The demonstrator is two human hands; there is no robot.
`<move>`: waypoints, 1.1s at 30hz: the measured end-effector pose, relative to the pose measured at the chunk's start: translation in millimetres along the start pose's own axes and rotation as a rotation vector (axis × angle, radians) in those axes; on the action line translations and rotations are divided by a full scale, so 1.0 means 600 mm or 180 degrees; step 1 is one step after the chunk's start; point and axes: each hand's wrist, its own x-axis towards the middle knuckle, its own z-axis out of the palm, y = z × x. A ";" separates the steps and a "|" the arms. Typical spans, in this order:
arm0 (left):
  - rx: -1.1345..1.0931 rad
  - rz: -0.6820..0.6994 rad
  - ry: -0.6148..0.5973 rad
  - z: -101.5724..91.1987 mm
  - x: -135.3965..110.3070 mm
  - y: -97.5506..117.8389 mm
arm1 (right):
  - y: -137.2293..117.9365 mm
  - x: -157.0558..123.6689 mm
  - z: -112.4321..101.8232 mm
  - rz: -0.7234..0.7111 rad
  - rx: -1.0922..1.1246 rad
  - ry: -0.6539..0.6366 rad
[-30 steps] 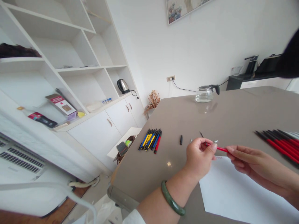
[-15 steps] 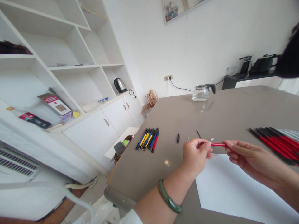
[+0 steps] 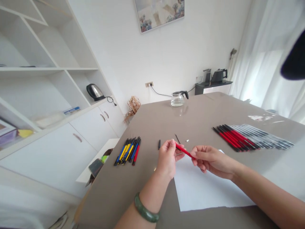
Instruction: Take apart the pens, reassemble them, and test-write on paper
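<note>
Between my two hands is a slim red pen barrel [image 3: 184, 149], slanting down to the right above a white sheet of paper [image 3: 202, 194]. My left hand [image 3: 168, 159] pinches its upper left end. The lower right end sits between the thumb and fingers of my right hand [image 3: 211, 160]. On the table just beyond my left hand lie a short black pen part [image 3: 159, 144], a thin dark stick like a refill [image 3: 177, 138] and a small pale piece [image 3: 187, 140].
A pile of blue, yellow, black and red pens [image 3: 128, 151] lies on the left of the table [image 3: 152, 124]. To the right are rows of red-and-black pens [image 3: 234, 138] and clear pens [image 3: 264, 137]. A glass pot [image 3: 177, 100] stands at the far edge.
My view has swung to the right. The red barrel has gone from nearly level to slanting, its right end lower. Both hands still hold it.
</note>
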 end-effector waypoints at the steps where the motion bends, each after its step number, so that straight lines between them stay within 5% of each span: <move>1: 0.0056 -0.0117 -0.0016 0.000 0.000 -0.002 | 0.000 0.000 0.001 -0.0001 -0.0054 -0.0029; 10: 0.0470 -0.0310 0.0024 0.002 0.003 -0.014 | 0.007 -0.001 -0.001 -0.0132 -0.0313 0.0058; 21: 0.0805 -0.0785 -0.0924 0.024 -0.019 -0.006 | 0.011 0.008 -0.013 -0.0512 0.0068 0.0750; 25: 0.0983 -0.0582 -0.0807 0.022 -0.014 -0.011 | 0.007 0.005 -0.006 -0.0715 -0.0064 0.0652; 29: 0.1319 -0.0315 -0.0748 0.017 -0.007 -0.018 | 0.004 0.009 -0.014 -0.1252 -0.0001 0.1307; 33: 0.1353 -0.0174 -0.0568 0.015 -0.007 -0.017 | 0.011 0.017 -0.026 -0.1139 -0.0419 0.1467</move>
